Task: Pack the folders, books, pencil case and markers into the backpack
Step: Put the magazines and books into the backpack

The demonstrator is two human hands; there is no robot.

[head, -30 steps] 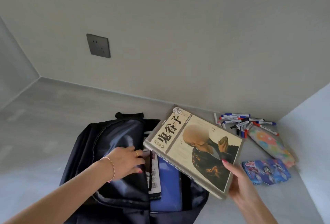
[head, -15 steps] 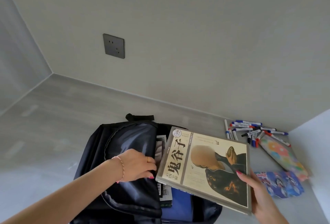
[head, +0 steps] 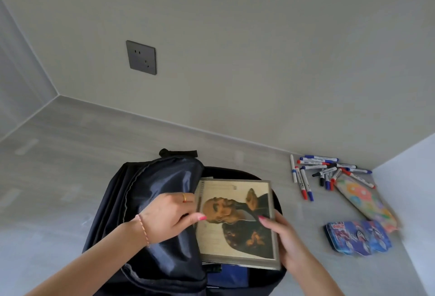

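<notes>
A book going into an open backpack on the counter.

The left hand [head: 168, 213] grips the flap of the black backpack [head: 150, 201], fingers curled round its edge, holding it open. The book [head: 237, 222] lies flat in the mouth of the bag, partly under the flap, over a blue folder [head: 229, 277]. The right hand [head: 286, 239] holds its right edge, fingers curled round it. Further right on the counter [head: 70, 154] lie loose markers [head: 322, 173], a flowered pencil case [head: 367, 201] and a blue case [head: 359, 236].
</notes>
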